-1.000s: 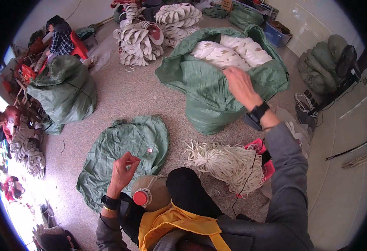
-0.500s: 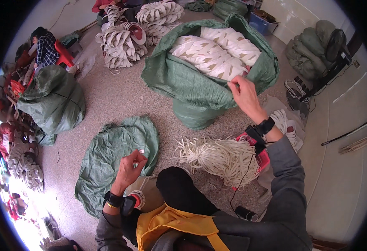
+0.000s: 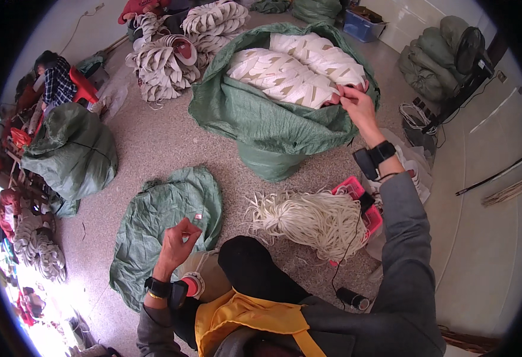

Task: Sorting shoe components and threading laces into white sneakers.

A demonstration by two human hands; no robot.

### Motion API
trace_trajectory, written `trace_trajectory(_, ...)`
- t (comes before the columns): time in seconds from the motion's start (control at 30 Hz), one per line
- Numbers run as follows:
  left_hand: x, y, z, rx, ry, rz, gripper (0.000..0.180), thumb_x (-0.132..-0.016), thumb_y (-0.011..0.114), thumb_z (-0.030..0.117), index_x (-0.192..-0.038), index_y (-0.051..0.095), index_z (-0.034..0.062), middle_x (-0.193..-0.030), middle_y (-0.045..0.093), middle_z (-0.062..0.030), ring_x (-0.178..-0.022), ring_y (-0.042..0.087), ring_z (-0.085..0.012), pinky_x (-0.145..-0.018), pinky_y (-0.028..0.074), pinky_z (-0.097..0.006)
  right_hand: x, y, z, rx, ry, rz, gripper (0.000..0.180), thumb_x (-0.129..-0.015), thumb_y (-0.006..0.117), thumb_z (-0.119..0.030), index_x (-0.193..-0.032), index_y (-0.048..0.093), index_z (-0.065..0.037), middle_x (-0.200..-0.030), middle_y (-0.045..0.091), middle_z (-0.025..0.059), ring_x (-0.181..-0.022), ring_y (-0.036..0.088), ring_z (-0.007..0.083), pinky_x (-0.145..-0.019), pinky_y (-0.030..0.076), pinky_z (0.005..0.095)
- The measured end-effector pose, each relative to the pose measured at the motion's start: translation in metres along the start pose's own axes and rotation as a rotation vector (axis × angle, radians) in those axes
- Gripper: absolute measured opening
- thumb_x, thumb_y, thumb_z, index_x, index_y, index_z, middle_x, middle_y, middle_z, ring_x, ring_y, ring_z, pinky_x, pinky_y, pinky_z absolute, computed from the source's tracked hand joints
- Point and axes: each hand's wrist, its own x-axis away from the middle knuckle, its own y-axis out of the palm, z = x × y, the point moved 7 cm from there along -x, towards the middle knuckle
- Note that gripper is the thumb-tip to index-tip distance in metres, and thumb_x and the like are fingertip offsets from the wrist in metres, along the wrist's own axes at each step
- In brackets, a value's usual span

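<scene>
The right arm point(image 3: 405, 229) reaches well forward, the right hand point(image 3: 358, 108) with thumb and forefinger drawn close together at the tips. Nearer the body, the left hand point(image 3: 175, 245) hovers, fingers curled toward the thumb (a loose half-fist), the left forearm point(image 3: 156, 324) angled forward.

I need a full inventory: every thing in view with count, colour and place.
Open sack: one, green, front centre
Bundles: two, white, in open sack
Flat sack: one, green, front left
Full sack: one, green, left
Cords: one heap, cream, front right
Basket: one, pink, at cords' right
Coils: several, whitish, top left
Tub: one, blue, far right
Bags: several, dark green, right wall
Fan: one, black, beside bags
Cable: one, white, below bags
Chair: one, red, far left
Cylinder: one, black, lower right
People: at least two, checked or red clothes, left, top
Left edge: glare, too unclear
Apron: one, yellow, lap
Wristbands: two, black, wrists
Left hand: one, bare, near flat sack
Right hand: one, bare, at bundles' right end
</scene>
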Motion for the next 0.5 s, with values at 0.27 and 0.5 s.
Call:
trace_trajectory(0.27,0.001,0.009,0.005,0.019,0.022,-0.018,0.011,-0.089,0.068,0.005,-0.091,0.061,-0.0032,-0.084,0.072,-0.0111,-0.083,0.073,-0.0223,-0.077,0.059,-0.034,0.007,0.016,-0.012,0.05,-0.088,-0.023,0.038,-0.092,0.072,-0.026,-0.118,0.053,-0.006,-0.09,0.071,0.0102,-0.071,0.068,0.0156,-0.056,0.057,0.0305)
trace_trajectory(0.5,0.008,0.019,0.001,0.016,-0.004,-0.049,0.012,-0.089,0.069,0.005,-0.092,0.061,-0.0039,-0.085,0.073,-0.0122,-0.083,0.073,-0.0218,-0.077,0.059,-0.033,0.027,0.042,-0.003,-0.528,0.302,0.045,0.038,-0.089,0.075,-0.026,-0.115,0.066,0.0,-0.089,0.07,0.0003,-0.075,0.063,0.0072,-0.059,0.047,0.0219)
